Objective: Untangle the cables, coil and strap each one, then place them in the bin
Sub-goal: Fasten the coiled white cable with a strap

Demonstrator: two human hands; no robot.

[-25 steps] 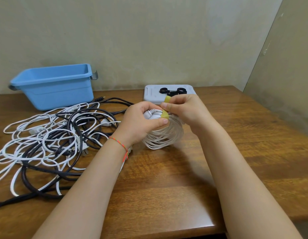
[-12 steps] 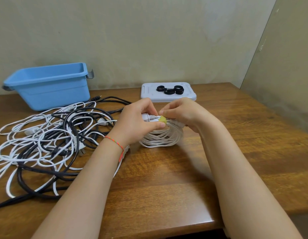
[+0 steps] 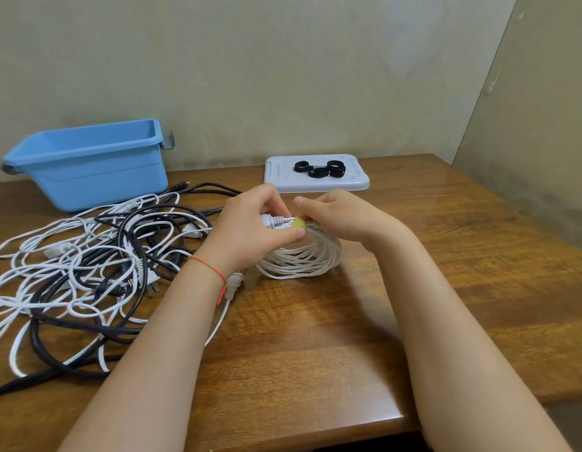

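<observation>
A coiled white cable point(image 3: 302, 259) stands on its lower edge on the wooden table point(image 3: 348, 337) at the centre. A yellow strap point(image 3: 298, 224) is wrapped round the top of the coil. My left hand point(image 3: 250, 233) grips the top of the coil, thumb against the strap. My right hand point(image 3: 341, 216) pinches the coil and strap from the right side. A tangle of white and black cables point(image 3: 87, 265) lies to the left. The blue bin point(image 3: 87, 164) stands at the back left.
A white tray point(image 3: 354, 181) with three black strap rings point(image 3: 319, 169) sits at the back centre. A wall runs behind the table and another closes the right side. The table's front edge is near my forearms.
The yellow strap's upright end has been folded down onto the coil. Both hands lowered a little and closed in on the top of the coil.
</observation>
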